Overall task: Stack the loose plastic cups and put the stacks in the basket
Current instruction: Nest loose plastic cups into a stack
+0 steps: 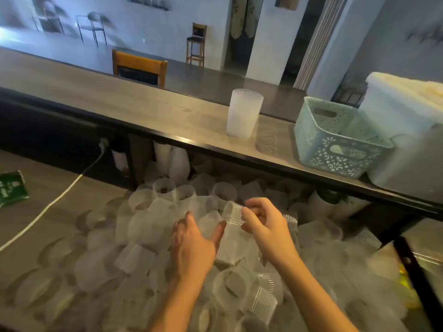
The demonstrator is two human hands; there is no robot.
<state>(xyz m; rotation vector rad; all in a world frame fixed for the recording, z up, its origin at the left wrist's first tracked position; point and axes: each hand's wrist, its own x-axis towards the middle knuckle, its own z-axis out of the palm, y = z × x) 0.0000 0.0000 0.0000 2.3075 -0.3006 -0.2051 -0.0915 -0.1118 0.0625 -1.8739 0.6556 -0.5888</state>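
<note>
A heap of loose clear ribbed plastic cups [148, 236] covers the lower counter in front of me. My right hand [266, 224] pinches one clear cup [233, 213] lying sideways over the heap. My left hand [194, 245] reaches beside it with its fingers spread around another ribbed cup [209, 222], thumb and fingers touching its sides. On the raised counter stands an upright stack of cups [243, 113]. To its right sits the pale green perforated basket [335, 137], whose inside looks empty from here.
A white cable [62, 195] runs across the lower counter at left, near a green packet [12, 188]. A white tub [402, 106] and a grey container [412, 164] stand right of the basket. Chairs stand beyond the raised counter [119, 104].
</note>
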